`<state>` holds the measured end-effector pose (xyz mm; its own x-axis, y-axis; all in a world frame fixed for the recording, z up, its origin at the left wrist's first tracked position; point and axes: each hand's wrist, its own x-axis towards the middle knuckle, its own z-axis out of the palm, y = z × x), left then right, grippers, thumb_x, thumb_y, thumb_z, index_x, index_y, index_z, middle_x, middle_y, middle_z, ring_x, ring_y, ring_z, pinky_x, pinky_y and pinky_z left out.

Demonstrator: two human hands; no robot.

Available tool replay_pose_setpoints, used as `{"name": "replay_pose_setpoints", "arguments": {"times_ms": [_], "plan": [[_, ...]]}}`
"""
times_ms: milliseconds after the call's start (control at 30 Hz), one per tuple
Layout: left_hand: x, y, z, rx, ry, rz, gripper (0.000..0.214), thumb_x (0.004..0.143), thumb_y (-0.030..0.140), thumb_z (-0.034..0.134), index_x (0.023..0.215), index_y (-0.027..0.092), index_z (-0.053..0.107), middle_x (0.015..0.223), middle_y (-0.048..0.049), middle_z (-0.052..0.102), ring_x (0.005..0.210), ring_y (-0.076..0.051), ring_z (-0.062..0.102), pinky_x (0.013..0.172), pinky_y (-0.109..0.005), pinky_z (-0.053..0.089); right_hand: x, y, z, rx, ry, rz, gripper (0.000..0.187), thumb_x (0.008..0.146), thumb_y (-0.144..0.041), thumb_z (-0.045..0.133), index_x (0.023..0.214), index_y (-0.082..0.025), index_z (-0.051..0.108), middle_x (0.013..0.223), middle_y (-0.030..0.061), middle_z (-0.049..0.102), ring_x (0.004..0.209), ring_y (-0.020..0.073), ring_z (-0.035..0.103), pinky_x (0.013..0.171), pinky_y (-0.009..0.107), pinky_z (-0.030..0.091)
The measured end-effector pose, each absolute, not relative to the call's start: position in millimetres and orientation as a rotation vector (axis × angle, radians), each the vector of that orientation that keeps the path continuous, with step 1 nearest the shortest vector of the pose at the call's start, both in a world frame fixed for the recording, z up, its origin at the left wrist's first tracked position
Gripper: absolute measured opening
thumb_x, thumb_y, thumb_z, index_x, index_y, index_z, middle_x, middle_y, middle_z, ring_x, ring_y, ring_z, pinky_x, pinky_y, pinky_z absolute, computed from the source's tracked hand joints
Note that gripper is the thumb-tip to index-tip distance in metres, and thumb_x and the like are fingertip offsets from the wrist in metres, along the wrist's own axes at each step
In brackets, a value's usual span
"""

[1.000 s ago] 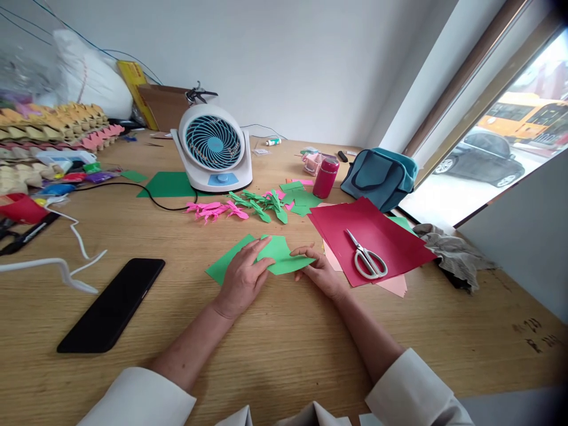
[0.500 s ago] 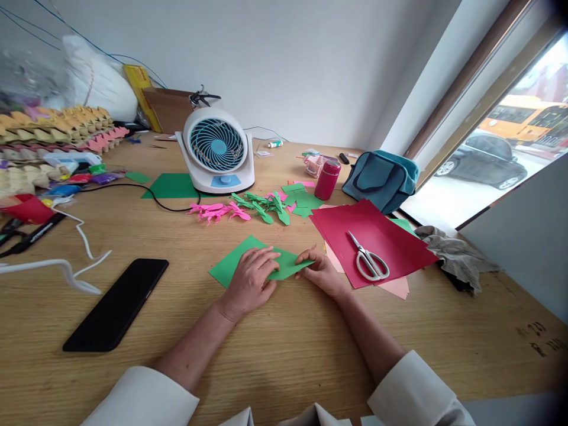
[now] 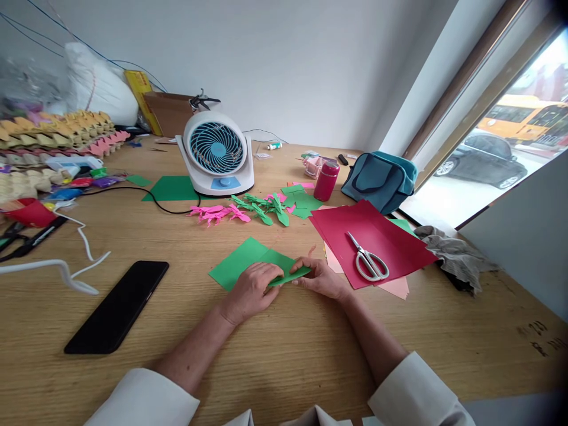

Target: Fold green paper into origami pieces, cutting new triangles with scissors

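A green sheet of paper lies on the wooden table in front of me, its near right edge raised and folding over. My left hand is closed on the near edge, with fingers curled over the paper and the thumb beneath. At the right corner, my right hand pinches the paper between thumb and fingers. A crease line runs across the sheet near its middle. Beyond it lie green paper cutouts and pink paper cutouts.
White-handled scissors rest on red paper sheets to the right. A black phone lies at left. Farther back stand a fan, a red flask and a blue bag. White cable curls at far left.
The near right edge of the green paper has been curled up further. My left fingers have gone from lying on the sheet to gripping its edge; my right hand has shifted slightly.
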<state>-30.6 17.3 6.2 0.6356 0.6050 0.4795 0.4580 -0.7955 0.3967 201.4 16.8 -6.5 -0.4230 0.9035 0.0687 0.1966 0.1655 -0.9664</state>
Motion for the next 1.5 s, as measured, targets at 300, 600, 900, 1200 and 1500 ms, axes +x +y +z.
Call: {"name": "replay_pose_setpoints", "arguments": {"times_ms": [300, 600, 900, 1200, 1500], "plan": [[-29, 17, 5, 2.648, 0.875, 0.859, 0.006, 0.092, 0.019, 0.057, 0.095, 0.019, 0.063, 0.093, -0.0037, 0.071, 0.089, -0.020, 0.065, 0.082, -0.033, 0.049, 207, 17, 2, -1.043, -1.942, 1.150, 0.037, 0.079, -0.048, 0.075, 0.101, -0.019, 0.072, 0.110, 0.0069, 0.065, 0.100, 0.0208, 0.062, 0.089, 0.032, 0.047], [-28, 16, 7, 2.509, 0.881, 0.944, 0.010, 0.092, 0.021, 0.056, 0.099, 0.019, 0.062, 0.102, -0.0057, 0.069, 0.094, -0.018, 0.066, 0.083, -0.030, 0.052, 203, 18, -6, -0.913, -1.938, 1.144, 0.032, 0.084, -0.046, 0.071, 0.099, -0.018, 0.074, 0.105, 0.0079, 0.067, 0.101, 0.0212, 0.063, 0.093, 0.034, 0.047], [-37, 21, 16, 2.599, 0.870, 0.908, 0.021, 0.091, 0.037, 0.058, 0.105, 0.021, 0.061, 0.142, -0.0105, 0.054, 0.141, -0.032, 0.038, 0.114, -0.050, 0.032, 198, 14, -4, -0.863, -1.892, 1.157, 0.029, 0.085, -0.047, 0.070, 0.090, -0.018, 0.071, 0.098, 0.0056, 0.067, 0.091, 0.0190, 0.062, 0.082, 0.031, 0.047], [-40, 23, 19, 2.706, 0.896, 0.787, 0.024, 0.087, 0.043, 0.061, 0.094, 0.020, 0.064, 0.108, -0.0083, 0.064, 0.109, -0.028, 0.059, 0.106, -0.054, 0.027, 197, 13, -6, -0.833, -1.808, 1.231, 0.027, 0.082, -0.044, 0.074, 0.090, -0.019, 0.070, 0.109, 0.0083, 0.066, 0.101, 0.0205, 0.062, 0.090, 0.035, 0.048], [-41, 23, 16, 2.715, 0.992, 0.899, 0.023, 0.087, 0.041, 0.064, 0.083, 0.019, 0.067, 0.097, -0.0064, 0.066, 0.090, -0.022, 0.060, 0.085, -0.043, 0.036, 206, 15, -5, -0.934, -1.753, 1.271, 0.032, 0.078, -0.047, 0.077, 0.087, -0.019, 0.066, 0.126, 0.0119, 0.060, 0.109, 0.0214, 0.060, 0.088, 0.035, 0.049]]}}
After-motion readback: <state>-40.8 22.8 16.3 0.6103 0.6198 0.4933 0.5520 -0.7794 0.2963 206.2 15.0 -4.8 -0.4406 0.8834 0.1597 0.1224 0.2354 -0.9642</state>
